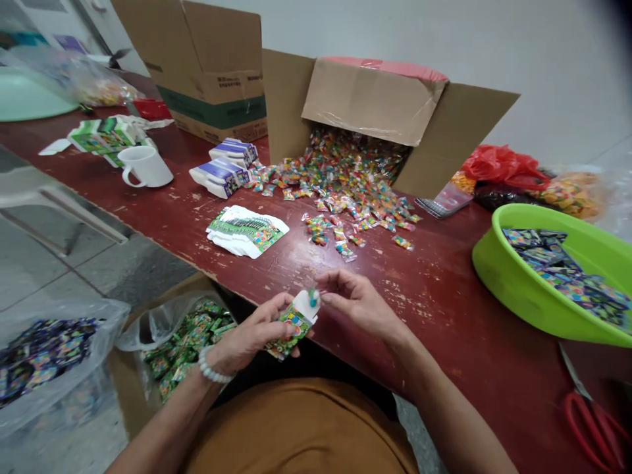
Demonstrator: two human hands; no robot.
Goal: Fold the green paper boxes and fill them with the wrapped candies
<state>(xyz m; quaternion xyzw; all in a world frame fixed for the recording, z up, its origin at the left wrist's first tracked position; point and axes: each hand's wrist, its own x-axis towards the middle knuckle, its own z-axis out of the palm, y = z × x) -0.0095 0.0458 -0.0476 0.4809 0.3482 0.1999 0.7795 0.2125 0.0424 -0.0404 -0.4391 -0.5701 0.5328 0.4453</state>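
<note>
My left hand (259, 334) grips a small green printed candy box (291, 324), its white top flap raised, near the table's front edge. At the mouth of that box, my right hand (351, 297) pinches a small wrapped candy (314, 298) with blue-green pieces showing through the clear wrapper. Beyond my hands, a fanned stack of flat green boxes (249, 230) lies on the table. Loose wrapped candies (340, 224) spill toward me from a large cardboard box (375, 99) on its side.
A lime green basin (538, 299) with dark packets and red-handled scissors (590, 421) are at right. A white mug (143, 166), purple boxes (222, 176) and an upright carton (212, 72) stand at left. Below sit a bag of dark packets (44, 355) and a carton of green boxes (190, 342).
</note>
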